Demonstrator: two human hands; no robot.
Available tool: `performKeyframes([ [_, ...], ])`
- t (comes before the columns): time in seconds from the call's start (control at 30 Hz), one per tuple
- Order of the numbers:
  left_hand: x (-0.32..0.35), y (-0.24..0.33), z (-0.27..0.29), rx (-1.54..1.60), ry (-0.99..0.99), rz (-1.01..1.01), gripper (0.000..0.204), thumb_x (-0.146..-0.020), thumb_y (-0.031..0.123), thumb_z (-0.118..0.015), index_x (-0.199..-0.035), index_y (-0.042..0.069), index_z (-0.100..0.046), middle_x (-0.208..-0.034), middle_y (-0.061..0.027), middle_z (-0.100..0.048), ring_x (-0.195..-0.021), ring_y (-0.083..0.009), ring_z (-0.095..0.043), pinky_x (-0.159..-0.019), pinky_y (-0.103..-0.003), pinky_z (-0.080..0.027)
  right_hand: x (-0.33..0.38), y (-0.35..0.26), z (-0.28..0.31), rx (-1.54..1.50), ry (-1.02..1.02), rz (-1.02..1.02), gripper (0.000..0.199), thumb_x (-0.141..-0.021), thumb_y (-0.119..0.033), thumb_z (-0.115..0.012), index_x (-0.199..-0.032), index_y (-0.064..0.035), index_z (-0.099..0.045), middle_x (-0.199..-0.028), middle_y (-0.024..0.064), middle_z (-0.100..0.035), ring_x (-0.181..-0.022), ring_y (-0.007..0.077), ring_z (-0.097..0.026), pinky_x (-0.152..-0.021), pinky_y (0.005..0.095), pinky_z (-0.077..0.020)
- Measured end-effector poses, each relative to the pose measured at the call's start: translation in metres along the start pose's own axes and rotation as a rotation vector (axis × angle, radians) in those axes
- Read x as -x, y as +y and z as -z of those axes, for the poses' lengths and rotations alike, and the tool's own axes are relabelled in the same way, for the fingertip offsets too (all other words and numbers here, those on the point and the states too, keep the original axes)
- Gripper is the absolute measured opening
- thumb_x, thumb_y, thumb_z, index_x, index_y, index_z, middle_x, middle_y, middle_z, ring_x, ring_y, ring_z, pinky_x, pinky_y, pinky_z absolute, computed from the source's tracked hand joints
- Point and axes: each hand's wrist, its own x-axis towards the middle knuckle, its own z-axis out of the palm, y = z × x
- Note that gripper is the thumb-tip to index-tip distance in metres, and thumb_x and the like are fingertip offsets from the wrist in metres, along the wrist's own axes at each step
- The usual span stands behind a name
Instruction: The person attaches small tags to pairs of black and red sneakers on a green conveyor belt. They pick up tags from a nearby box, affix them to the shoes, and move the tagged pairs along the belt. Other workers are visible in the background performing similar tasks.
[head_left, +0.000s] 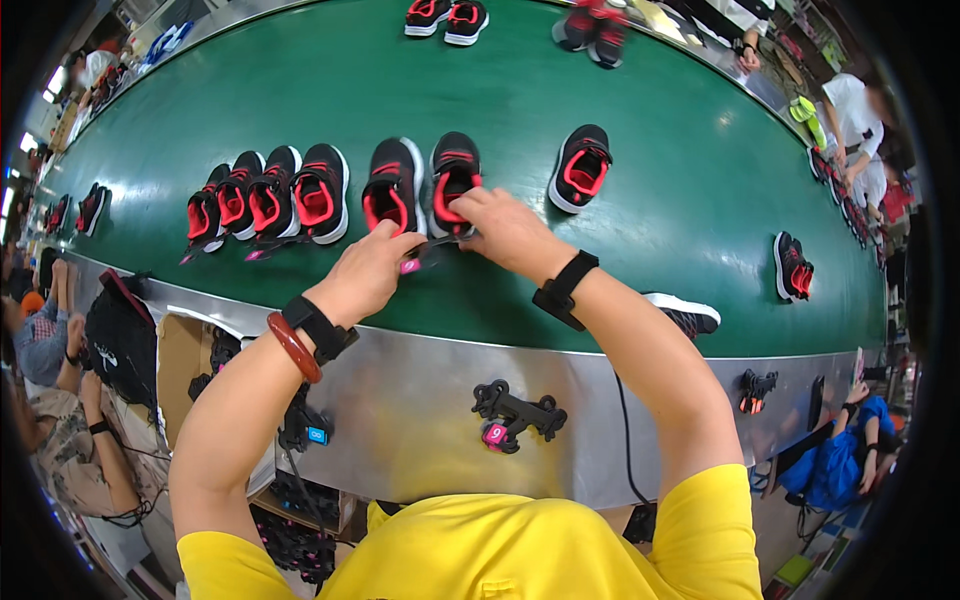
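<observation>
A pair of black-and-red sneakers lies toes away on the green belt, the left sneaker (393,165) beside the right sneaker (457,150). My left hand (362,272) is closed at the left heel, pinching a dark plastic clip with a pink tag (410,266). A blurred dark strip runs from it toward the other heel. My right hand (508,232) grips the right sneaker's heel, fingers at the red-lined opening and thumb behind. Whether that thumb also holds the strip is unclear. Left of this pair stand several similar sneakers (318,190), some with dark pieces and pink tags at their heels.
A single sneaker (580,168) lies right of the pair; another shoe (690,313) is partly behind my right forearm. A black plastic clip frame (515,415) rests on the metal edge (420,400). Open cardboard box (185,360) stands at left. Other people work around the belt.
</observation>
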Motion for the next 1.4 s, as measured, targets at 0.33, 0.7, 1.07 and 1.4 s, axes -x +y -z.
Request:
performKeyframes([
  [0.33,-0.015,0.051,0.016,-0.157,0.215,-0.254,0.021,-0.080,-0.001,-0.058,-0.098,0.004,-0.067,-0.104,-0.0097,-0.061,-0.098,-0.0293,-0.061,-0.079,-0.041,-0.053,0.155,-0.025,0.070,-0.048,0.186,-0.206,0.035,-0.077,-0.007,-0.073,-0.109,-0.0047,-0.060,-0.113,0.0134,-0.058,-0.103,0.0335,-0.057,-0.087,0.0429,-0.0475],
  [0.7,-0.152,0.112,-0.053,-0.239,0.053,-0.358,0.044,-0.084,-0.004,-0.052,-0.127,0.005,-0.050,-0.132,-0.0164,-0.053,-0.108,-0.0370,-0.060,-0.088,-0.045,-0.051,0.237,0.014,0.102,0.411,0.138,-0.627,0.063,-0.070,-0.010,-0.079,-0.128,-0.0080,-0.056,-0.137,0.0199,-0.046,-0.135,0.0452,-0.033,-0.110,0.0582,-0.0286],
  [1.07,-0.132,0.091,-0.076,-0.021,0.090,-0.342,0.019,-0.088,-0.003,-0.051,-0.106,0.003,-0.053,-0.095,-0.0189,-0.062,-0.089,-0.0412,-0.061,-0.077,-0.046,-0.049,0.165,0.082,0.100,0.227,0.041,-0.470,0.016,-0.079,0.001,-0.057,-0.094,-0.0036,-0.062,-0.096,0.0137,-0.059,-0.093,0.0345,-0.055,-0.081,0.0426,-0.0484],
  [1.4,-0.070,0.085,-0.086,0.184,0.173,-0.353,0.026,-0.085,-0.003,-0.061,-0.110,0.003,-0.055,-0.104,-0.0165,-0.063,-0.095,-0.0359,-0.063,-0.080,-0.040,-0.051,0.103,0.059,0.085,0.229,0.258,0.213,0.011,-0.078,-0.006,-0.062,-0.089,-0.0060,-0.061,-0.092,0.0090,-0.057,-0.095,0.0285,-0.054,-0.076,0.0384,-0.0473],
])
